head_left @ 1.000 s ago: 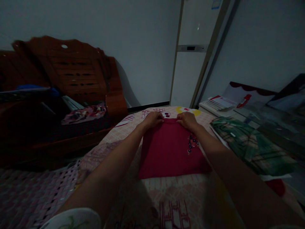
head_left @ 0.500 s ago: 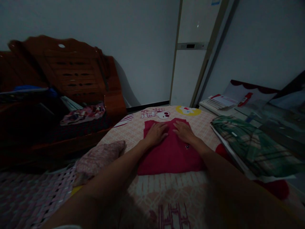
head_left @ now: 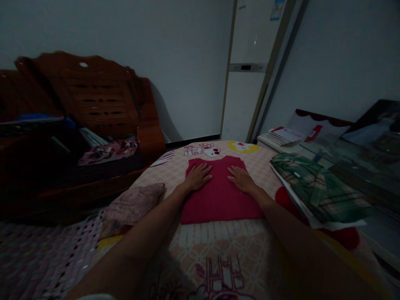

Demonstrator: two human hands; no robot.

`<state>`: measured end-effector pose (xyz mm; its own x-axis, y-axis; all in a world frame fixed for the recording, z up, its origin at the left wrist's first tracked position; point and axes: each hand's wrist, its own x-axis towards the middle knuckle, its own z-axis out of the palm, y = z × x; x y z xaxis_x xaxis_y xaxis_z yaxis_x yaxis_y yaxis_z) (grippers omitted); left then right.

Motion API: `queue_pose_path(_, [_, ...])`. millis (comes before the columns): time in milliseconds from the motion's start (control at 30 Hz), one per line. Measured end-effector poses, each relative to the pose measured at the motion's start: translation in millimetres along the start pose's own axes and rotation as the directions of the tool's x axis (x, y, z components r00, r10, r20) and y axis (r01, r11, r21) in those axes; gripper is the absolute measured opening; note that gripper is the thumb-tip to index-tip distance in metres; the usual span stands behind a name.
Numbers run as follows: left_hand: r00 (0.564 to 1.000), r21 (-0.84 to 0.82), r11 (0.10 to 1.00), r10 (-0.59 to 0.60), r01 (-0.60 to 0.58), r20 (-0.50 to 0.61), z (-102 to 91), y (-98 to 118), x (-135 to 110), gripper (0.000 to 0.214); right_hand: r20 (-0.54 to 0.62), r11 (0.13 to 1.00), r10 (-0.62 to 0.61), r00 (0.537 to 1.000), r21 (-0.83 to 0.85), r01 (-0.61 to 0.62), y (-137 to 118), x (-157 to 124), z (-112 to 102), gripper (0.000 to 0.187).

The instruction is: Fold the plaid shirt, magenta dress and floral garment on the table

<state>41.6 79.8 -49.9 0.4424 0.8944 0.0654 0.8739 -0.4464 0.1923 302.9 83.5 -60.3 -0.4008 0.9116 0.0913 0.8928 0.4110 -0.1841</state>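
A dark pink folded garment (head_left: 218,204), most likely a shirt, lies flat on a round surface covered with a patterned cloth (head_left: 215,246). My left hand (head_left: 198,176) rests palm down on the garment's upper left part, fingers spread. On its upper right part my right hand (head_left: 241,179) lies flat, fingers pointing inward. Bare pink fabric shows between the two hands. Neither hand grips anything. A crumpled pale pink cloth (head_left: 136,204) sits to the left of my left forearm.
On the right lies a folded green plaid shirt (head_left: 321,187) on a white sheet. Papers (head_left: 284,135) are stacked on a white cabinet behind it. A wooden bench (head_left: 103,100) with clothes on it stands at the left. A tall white air conditioner (head_left: 243,100) stands at the back.
My hands have moved apart toward the garment's sides, with the left shifting left and slightly down. More of the garment's middle shows. The camera view has shifted slightly.
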Motion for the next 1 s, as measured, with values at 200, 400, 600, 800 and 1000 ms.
queue_pose_path(200, [0.945, -0.052, 0.969, -0.249, 0.243, -0.214, -3.8, -43, 11, 0.049, -0.102, 0.999, 0.033, 0.994, -0.019, -0.035, 17, 11, 8, 0.052])
queue_pose_path(400, [0.852, -0.203, 0.9, -0.432, 0.386, -0.295, -7.4, -64, 21, 0.041, -0.202, 0.995, 0.093, 0.975, -0.019, -0.099, 22, 26, 12, 0.05])
queue_pose_path(600, [0.943, -0.099, 0.946, -0.318, 0.309, -0.1, -21.2, -62, 45, 0.038, -0.146, 0.986, 0.167, 0.975, 0.003, -0.169, 30, 55, 4, 0.051])
queue_pose_path(800, [0.963, -0.123, 0.955, -0.268, 0.27, 0.029, -37.2, -79, 60, 0.03, -0.047, 0.971, 0.239, 0.97, 0.018, -0.239, 44, 86, -19, 0.061])
queue_pose_path(1000, [0.968, -0.181, 0.951, -0.24, 0.249, 0.071, -41.5, -79, 60, 0.025, 0.01, 0.959, 0.282, 0.959, 0.013, -0.283, 41, 94, -34, 0.027])
